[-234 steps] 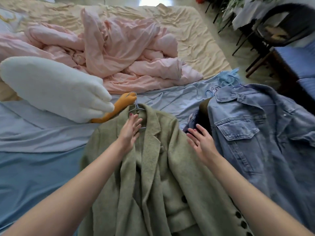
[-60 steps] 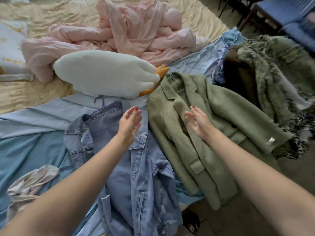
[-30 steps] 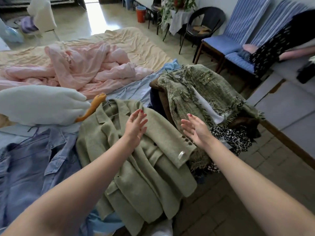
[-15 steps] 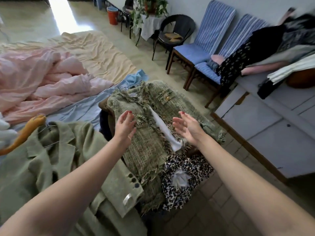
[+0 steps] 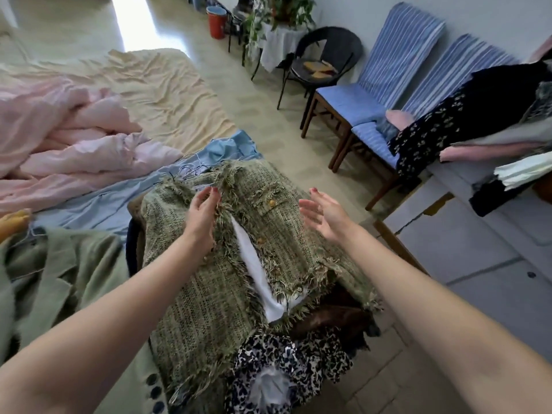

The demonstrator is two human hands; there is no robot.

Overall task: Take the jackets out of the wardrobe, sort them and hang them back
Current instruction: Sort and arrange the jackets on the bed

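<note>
A green tweed jacket (image 5: 206, 294) with fringed edges, gold buttons and a white lining lies on top of a pile at the bed's corner. My left hand (image 5: 201, 215) is over its fringed front edge near the collar, fingers lightly bent and touching the fringe. My right hand (image 5: 322, 213) hovers open above the jacket's right shoulder, palm turned inward. A sage green wool coat (image 5: 59, 279) with dark buttons lies to the left. A leopard-print garment (image 5: 286, 363) and a brown one (image 5: 334, 318) lie under the tweed jacket.
A pink duvet (image 5: 68, 144) is bunched on the bed (image 5: 167, 85), and a light blue sheet (image 5: 98, 201) lies beside it. Two blue striped chairs (image 5: 373, 94) and a black wicker chair (image 5: 325, 58) stand on the right. A grey cabinet (image 5: 466, 249) carries heaped clothes (image 5: 493, 115).
My view has swung right from the denim jacket and wool coat to the tweed jacket. Both hands have moved forward over it, and my left hand now touches its fringe.
</note>
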